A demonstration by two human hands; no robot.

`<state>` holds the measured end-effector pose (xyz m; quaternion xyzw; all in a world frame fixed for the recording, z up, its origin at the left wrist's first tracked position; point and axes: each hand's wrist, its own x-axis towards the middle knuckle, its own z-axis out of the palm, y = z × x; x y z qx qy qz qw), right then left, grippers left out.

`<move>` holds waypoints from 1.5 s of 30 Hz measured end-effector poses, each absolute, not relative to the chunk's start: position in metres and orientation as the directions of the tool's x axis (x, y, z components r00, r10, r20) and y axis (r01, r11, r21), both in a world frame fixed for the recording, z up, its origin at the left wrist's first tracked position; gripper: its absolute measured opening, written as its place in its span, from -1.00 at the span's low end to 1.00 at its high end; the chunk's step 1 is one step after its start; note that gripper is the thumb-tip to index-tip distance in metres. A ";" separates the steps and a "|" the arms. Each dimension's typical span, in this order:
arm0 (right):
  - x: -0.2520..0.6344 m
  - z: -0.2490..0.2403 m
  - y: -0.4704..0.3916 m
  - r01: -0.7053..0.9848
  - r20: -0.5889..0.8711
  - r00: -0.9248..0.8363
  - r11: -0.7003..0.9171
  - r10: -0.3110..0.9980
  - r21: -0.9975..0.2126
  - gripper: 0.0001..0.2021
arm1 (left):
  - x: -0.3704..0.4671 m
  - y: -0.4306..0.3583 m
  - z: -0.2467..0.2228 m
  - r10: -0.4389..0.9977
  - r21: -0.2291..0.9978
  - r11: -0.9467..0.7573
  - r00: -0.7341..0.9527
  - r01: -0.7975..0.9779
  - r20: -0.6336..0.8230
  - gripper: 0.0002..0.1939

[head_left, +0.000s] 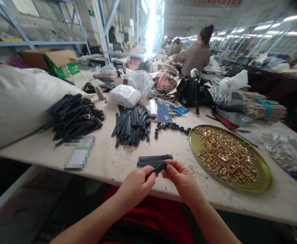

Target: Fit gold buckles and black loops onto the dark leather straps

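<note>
Between my two hands is a short black strap [160, 167], held just above the table's front edge. My left hand [138, 181] is closed on its left part, thumb on top. The fingers of my right hand [180, 176] pinch its right end; whether a small loop or buckle sits there is hidden. Just beyond my hands lie a couple of black straps [153, 158], side by side. Farther off is a pile of flat black straps [133, 125], with a row of small black loops [172, 127] to its right. Gold buckles [227, 156] fill a round gold tray [266, 179] at right.
Straps with gold buckles [74, 117] are heaped at left beside a large white sack [18, 101]. A blurred-out phone-like object [78, 154] lies near the front edge. Plastic bags [125, 95], a white roll [152, 107] and a black bag [195, 89] stand behind. A co-worker [195, 56] is farther back.
</note>
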<state>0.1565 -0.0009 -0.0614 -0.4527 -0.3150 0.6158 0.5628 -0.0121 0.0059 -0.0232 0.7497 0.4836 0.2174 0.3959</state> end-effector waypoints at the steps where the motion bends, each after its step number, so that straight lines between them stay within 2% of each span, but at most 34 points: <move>1: 0.155 -0.061 -0.004 -0.364 -0.175 0.038 -0.149 0.984 -0.920 -0.76 | -0.012 0.003 -0.022 0.890 0.791 -0.236 0.452 0.565 -0.057 -0.75; 4: 0.152 -0.061 -0.011 -0.268 -0.122 0.005 -0.117 0.992 -0.956 -0.76 | -0.009 -0.001 -0.021 0.883 0.758 -0.281 0.468 0.589 -0.036 -0.73; 10: 0.146 -0.064 -0.018 -0.210 -0.108 -0.003 -0.106 0.994 -0.972 -0.74 | -0.010 -0.004 -0.024 0.855 0.617 -0.408 0.518 0.673 0.001 -0.72; 12: 0.145 -0.065 -0.020 -0.200 -0.093 -0.003 -0.091 0.996 -0.975 -0.75 | -0.012 -0.004 -0.025 0.837 0.632 -0.425 0.547 0.648 0.002 -0.71; 17: 0.147 -0.066 -0.016 -0.262 -0.103 -0.028 -0.107 0.994 -0.959 -0.79 | -0.014 -0.004 -0.028 0.859 0.754 -0.340 0.512 0.562 0.006 -0.66; 21: 0.148 -0.067 -0.012 -0.282 -0.153 -0.040 -0.158 0.987 -0.946 -0.77 | -0.011 -0.002 -0.035 0.865 0.726 -0.344 0.502 0.596 -0.002 -0.70; 26: 0.147 -0.072 -0.013 -0.104 -0.027 -0.051 -0.032 0.998 -0.994 -0.83 | -0.004 0.004 -0.039 0.843 0.668 -0.366 0.535 0.648 -0.057 -0.73; 29: 0.156 -0.074 -0.011 -0.068 -0.057 -0.067 -0.062 0.996 -0.996 -0.84 | -0.005 0.010 -0.036 0.802 0.664 -0.362 0.582 0.655 -0.136 -0.72; 34: 0.167 -0.069 -0.003 -0.191 -0.216 0.013 -0.210 0.976 -0.959 -0.74 | -0.008 0.019 -0.035 0.780 0.707 -0.222 0.557 0.672 -0.285 -0.69; 37: 0.154 -0.073 -0.003 -0.313 -0.274 -0.052 -0.276 0.960 -0.909 -0.70 | -0.004 0.024 -0.044 0.809 0.751 -0.184 0.532 0.634 -0.251 -0.57; 39: 0.151 -0.077 -0.001 -0.323 -0.265 -0.110 -0.287 0.958 -0.902 -0.69 | -0.002 0.028 -0.050 0.811 0.794 -0.182 0.545 0.580 -0.212 -0.51; 41: 0.167 -0.079 0.006 -0.157 -0.188 -0.077 -0.198 0.979 -0.968 -0.70 | -0.001 0.034 -0.053 0.813 0.817 -0.164 0.545 0.553 -0.205 -0.51; 42: 0.183 -0.078 0.012 0.019 -0.122 -0.021 -0.121 0.992 -0.992 -0.71 | -0.001 0.038 -0.053 0.818 0.819 -0.139 0.531 0.556 -0.222 -0.52; 43: 0.204 -0.075 0.020 0.249 -0.042 0.059 -0.056 0.997 -0.967 -0.73 | -0.001 0.042 -0.052 0.826 0.820 -0.108 0.509 0.562 -0.240 -0.54; 44: 0.227 -0.071 0.029 0.514 0.053 0.143 -0.029 0.988 -0.857 -0.76 | -0.001 0.045 -0.052 0.835 0.822 -0.079 0.488 0.564 -0.255 -0.56; 45: 0.252 -0.067 0.040 0.741 0.137 0.211 -0.067 0.968 -0.669 -0.79 | 0.000 0.049 -0.051 0.842 0.827 -0.056 0.472 0.560 -0.262 -0.58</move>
